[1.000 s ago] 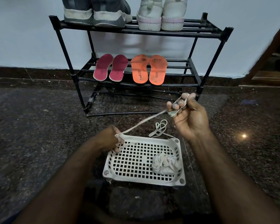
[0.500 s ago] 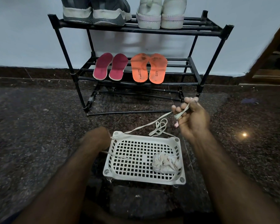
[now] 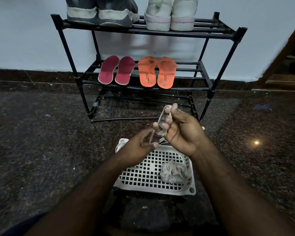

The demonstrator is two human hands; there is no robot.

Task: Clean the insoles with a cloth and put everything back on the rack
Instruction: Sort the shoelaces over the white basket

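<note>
A white shoelace [image 3: 161,119] is looped around the fingers of my right hand [image 3: 179,132], which grips it above the far edge of the white perforated tray [image 3: 143,178]. My left hand [image 3: 140,145] pinches the lace's free end close beside the right hand. A crumpled white cloth [image 3: 174,172] lies in the tray's right part. On the black rack [image 3: 225,68], the middle shelf holds a pair of maroon insoles [image 3: 117,69] and a pair of orange insoles [image 3: 157,72].
Grey sneakers [image 3: 100,12] and white shoes [image 3: 170,14] stand on the rack's top shelf. Another bit of white lace [image 3: 122,142] lies at the tray's far left corner. Dark speckled stone floor spreads all around. A wooden door frame [image 3: 289,53] stands at the right.
The lace, stretched between my hands before, is now wound around my right fingers. My left hand has moved up and right, close to the right hand.
</note>
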